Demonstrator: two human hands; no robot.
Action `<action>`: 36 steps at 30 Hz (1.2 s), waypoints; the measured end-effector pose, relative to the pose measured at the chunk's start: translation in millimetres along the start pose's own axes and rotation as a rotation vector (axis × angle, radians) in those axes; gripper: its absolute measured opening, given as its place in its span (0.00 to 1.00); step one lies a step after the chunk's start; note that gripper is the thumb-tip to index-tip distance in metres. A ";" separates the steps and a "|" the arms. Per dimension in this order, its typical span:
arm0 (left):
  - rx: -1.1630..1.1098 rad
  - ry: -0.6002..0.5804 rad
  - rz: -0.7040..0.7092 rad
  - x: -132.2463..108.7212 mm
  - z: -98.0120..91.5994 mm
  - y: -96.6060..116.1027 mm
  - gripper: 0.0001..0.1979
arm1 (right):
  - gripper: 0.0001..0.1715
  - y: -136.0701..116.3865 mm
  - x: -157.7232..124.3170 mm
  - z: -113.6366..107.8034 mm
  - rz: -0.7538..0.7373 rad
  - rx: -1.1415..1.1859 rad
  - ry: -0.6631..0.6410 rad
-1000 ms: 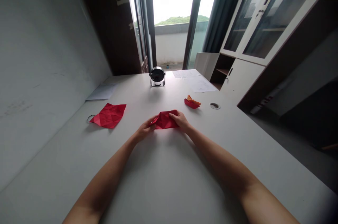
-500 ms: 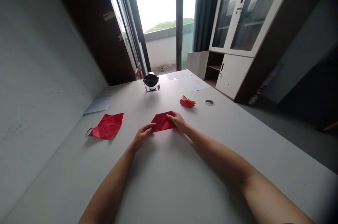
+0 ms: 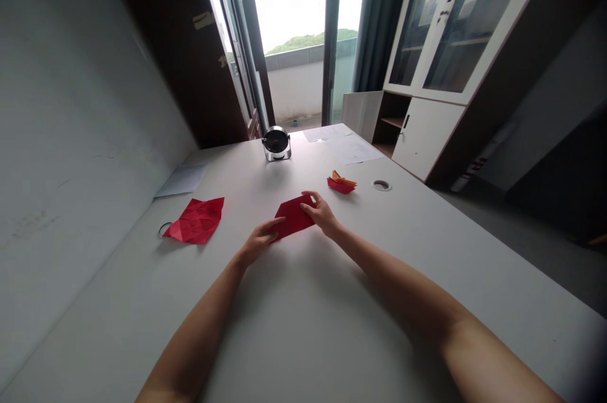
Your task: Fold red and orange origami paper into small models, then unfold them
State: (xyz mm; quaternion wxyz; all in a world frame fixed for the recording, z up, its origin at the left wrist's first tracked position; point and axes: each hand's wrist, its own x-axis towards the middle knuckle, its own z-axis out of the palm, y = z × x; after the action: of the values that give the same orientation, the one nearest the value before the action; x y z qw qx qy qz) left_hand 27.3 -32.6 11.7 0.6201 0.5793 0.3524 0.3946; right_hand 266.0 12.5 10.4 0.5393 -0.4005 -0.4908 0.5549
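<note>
The left hand (image 3: pixel 260 240) and right hand (image 3: pixel 324 214) pinch opposite ends of the red paper (image 3: pixel 294 218), midway between the desk's (image 3: pixel 303 327) left and right edges. The paper is flat and straight-edged, its far left corner slanting; it seems folded, though layers are hard to see.

A dark curtain (image 3: pixel 379 23) hangs between a bright window (image 3: pixel 290 1) and a white cabinet (image 3: pixel 427 134) with 2 glazed doors (image 3: pixel 459 42).

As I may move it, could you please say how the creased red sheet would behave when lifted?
The creased red sheet looks like thin paper, so probably light and floppy. Its crease lines suggest it may bend there. The ring at its corner might shift too.
</note>
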 end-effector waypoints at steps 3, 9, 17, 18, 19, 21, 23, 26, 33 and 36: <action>-0.064 0.015 -0.022 -1.0 -1.6 1.2 0.27 | 0.36 -3.5 -4.9 6.2 -0.021 0.053 0.012; -0.190 -0.078 -0.005 -3.9 -4.6 9.2 0.29 | 0.36 3.1 -7.0 7.2 0.014 0.072 -0.008; -0.279 -0.050 0.050 -3.9 -9.3 11.0 0.30 | 0.32 11.4 -5.5 10.8 -0.077 -0.104 -0.021; -0.279 -0.039 0.058 -3.0 -9.9 9.7 0.30 | 0.30 11.2 -6.7 12.1 -0.098 -0.151 -0.042; -0.276 -0.028 0.066 -2.1 -10.4 8.2 0.30 | 0.29 10.9 -8.1 13.3 -0.107 -0.198 -0.073; -0.259 -0.005 0.078 -0.1 -10.7 5.0 0.29 | 0.28 10.1 -11.3 14.8 -0.116 -0.280 -0.118; -0.234 0.010 0.084 1.7 -10.5 2.3 0.28 | 0.28 9.5 -13.3 14.8 -0.133 -0.342 -0.121; -0.191 0.021 0.087 3.6 -9.8 -0.8 0.27 | 0.24 9.2 -12.7 11.9 -0.172 -0.433 -0.117; -0.139 0.116 0.102 5.6 -9.0 -5.5 0.29 | 0.16 15.0 -6.8 7.7 -0.222 -0.618 -0.127; -0.154 0.142 0.118 6.1 -8.6 -5.8 0.34 | 0.15 19.1 -7.6 10.5 -0.249 -0.602 -0.168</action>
State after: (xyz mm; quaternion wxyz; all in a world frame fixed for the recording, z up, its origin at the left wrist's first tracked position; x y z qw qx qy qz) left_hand 22.7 -23.4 5.3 0.6121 0.5203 0.3293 0.4962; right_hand 252.6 5.0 -6.8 0.4182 -0.4314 -0.7206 0.3460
